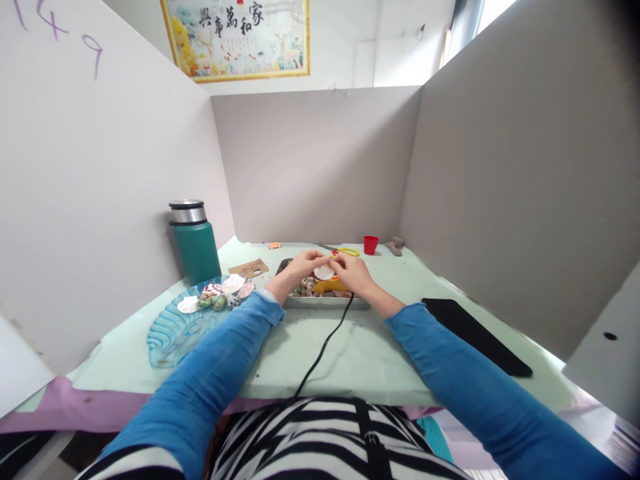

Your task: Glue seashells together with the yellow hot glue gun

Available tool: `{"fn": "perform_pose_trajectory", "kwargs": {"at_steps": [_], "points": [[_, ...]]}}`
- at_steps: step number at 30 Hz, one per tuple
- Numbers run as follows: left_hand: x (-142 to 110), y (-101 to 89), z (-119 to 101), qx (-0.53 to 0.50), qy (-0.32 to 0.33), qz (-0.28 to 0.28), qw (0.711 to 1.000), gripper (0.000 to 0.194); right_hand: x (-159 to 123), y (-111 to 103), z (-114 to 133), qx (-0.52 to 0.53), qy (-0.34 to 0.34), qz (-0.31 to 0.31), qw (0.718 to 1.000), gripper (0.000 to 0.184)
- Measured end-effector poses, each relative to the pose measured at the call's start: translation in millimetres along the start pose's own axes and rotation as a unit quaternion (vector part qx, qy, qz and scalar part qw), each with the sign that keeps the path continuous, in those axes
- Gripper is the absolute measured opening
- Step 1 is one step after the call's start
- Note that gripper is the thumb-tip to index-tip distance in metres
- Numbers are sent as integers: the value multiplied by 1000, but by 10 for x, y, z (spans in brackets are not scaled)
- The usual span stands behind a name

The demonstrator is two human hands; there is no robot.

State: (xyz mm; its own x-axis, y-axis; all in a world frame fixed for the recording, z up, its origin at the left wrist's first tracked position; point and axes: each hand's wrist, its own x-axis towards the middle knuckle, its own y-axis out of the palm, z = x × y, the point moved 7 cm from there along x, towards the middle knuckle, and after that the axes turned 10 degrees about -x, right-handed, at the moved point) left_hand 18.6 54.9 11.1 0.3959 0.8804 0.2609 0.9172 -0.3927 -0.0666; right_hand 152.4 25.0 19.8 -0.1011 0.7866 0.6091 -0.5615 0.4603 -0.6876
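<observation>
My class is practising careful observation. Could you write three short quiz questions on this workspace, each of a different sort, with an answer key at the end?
1. Multiple choice: What colour is the small cup near the back of the table?
A) Green
B) Red
C) White

2. True or false: The tall bottle stands on the person's right side of the table.

3. Fill in the blank: The left hand and right hand come together above a metal ____.

Key:
1. B
2. False; it stands on the left, beyond the blue dish.
3. tray
</observation>
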Motion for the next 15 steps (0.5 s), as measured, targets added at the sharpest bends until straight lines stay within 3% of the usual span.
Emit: {"fn": "perform_pose_trajectory", "kwargs": {"at_steps": [8,15], "points": [[-89,100,-78,-44,-26,20,998,47,9,-22,-26,22,10,-20,1000,24],[-5,4,1,-37,-7,-4,999,41,-3,-23,-16,31,15,-11,999,25]]}}
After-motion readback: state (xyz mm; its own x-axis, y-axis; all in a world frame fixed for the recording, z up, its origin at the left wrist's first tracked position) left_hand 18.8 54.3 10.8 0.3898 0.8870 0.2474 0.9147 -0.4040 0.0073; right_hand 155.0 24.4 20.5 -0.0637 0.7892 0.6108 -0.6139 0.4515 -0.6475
